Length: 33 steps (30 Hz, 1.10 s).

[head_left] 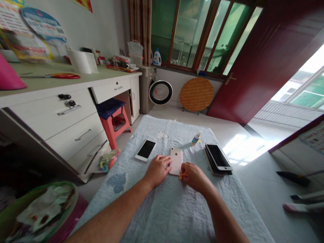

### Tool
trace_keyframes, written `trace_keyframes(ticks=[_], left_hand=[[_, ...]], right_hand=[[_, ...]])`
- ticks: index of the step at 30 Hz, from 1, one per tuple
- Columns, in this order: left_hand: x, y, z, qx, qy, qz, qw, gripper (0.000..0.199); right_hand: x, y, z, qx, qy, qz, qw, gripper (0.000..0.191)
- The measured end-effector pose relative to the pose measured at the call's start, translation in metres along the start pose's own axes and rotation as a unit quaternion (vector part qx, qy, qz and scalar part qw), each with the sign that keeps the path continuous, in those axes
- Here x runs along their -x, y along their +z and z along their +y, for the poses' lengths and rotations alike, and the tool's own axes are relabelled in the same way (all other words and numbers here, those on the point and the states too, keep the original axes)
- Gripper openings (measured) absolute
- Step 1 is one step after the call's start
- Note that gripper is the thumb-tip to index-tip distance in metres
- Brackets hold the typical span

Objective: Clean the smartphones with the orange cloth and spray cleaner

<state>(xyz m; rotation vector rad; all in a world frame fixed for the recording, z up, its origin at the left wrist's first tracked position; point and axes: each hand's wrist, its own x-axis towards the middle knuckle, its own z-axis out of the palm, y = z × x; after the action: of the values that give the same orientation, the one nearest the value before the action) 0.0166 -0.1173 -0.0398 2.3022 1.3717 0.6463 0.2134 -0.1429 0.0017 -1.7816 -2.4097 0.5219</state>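
Observation:
A pink-backed smartphone point(176, 158) lies face down on the blue cloth, its camera end pointing away from me. My left hand point(159, 168) rests flat beside it, with fingers stretched out and their tips touching the phone's left edge. At the lower right corner of the phone, my right hand point(193, 173) is closed around a small looped orange piece point(182, 175); most of it is hidden by the fingers. To the left lies a white phone point(146, 150), dark screen up. A small spray bottle point(195, 138) stands beyond my right hand.
Several stacked devices, a white phone point(219, 157) on top, sit at the right side of the cloth-covered table point(172, 209). A waste bin point(73, 206) stands at lower left. Further off are a desk point(106, 79), a red stool point(115, 126) and a washing machine point(146, 89) with its door open.

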Motion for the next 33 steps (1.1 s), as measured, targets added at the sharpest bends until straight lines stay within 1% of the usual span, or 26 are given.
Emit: trace_keyframes(ticks=[3, 6, 9, 12, 16, 20, 25, 29, 33], left_hand=[[0.001, 0.000, 0.000, 0.002, 0.004, 0.003, 1.000, 0.037], [0.002, -0.001, 0.000, 0.000, 0.009, 0.005, 1.000, 0.040], [0.003, -0.001, 0.000, 0.002, 0.020, 0.006, 1.000, 0.053], [0.004, 0.000, -0.001, 0.004, 0.030, 0.004, 1.000, 0.066], [0.004, 0.001, -0.002, 0.004, 0.032, 0.004, 0.999, 0.066], [0.004, 0.000, -0.001, 0.009, 0.032, 0.002, 0.999, 0.062], [0.004, -0.004, 0.001, 0.006, 0.038, 0.003, 0.999, 0.060], [0.004, -0.007, 0.004, 0.002, 0.048, 0.001, 0.999, 0.057], [0.004, -0.009, 0.005, 0.005, 0.047, -0.001, 0.999, 0.057]], right_hand=[[-0.002, -0.002, 0.006, -0.014, 0.015, 0.010, 1.000, 0.006], [-0.002, -0.002, 0.006, -0.063, 0.039, 0.028, 0.997, 0.004], [-0.003, 0.002, 0.001, -0.108, 0.065, 0.055, 0.990, 0.008], [-0.006, 0.009, -0.001, -0.115, 0.089, 0.094, 0.985, 0.007], [-0.015, 0.017, 0.002, -0.094, 0.099, 0.129, 0.982, 0.010], [-0.030, 0.016, 0.007, -0.061, 0.100, 0.151, 0.982, 0.011], [-0.056, 0.011, 0.012, -0.038, 0.110, 0.158, 0.980, 0.009], [-0.075, 0.011, 0.017, -0.022, 0.114, 0.166, 0.979, 0.007], [-0.088, 0.009, 0.022, 0.025, 0.094, 0.144, 0.985, 0.010]])
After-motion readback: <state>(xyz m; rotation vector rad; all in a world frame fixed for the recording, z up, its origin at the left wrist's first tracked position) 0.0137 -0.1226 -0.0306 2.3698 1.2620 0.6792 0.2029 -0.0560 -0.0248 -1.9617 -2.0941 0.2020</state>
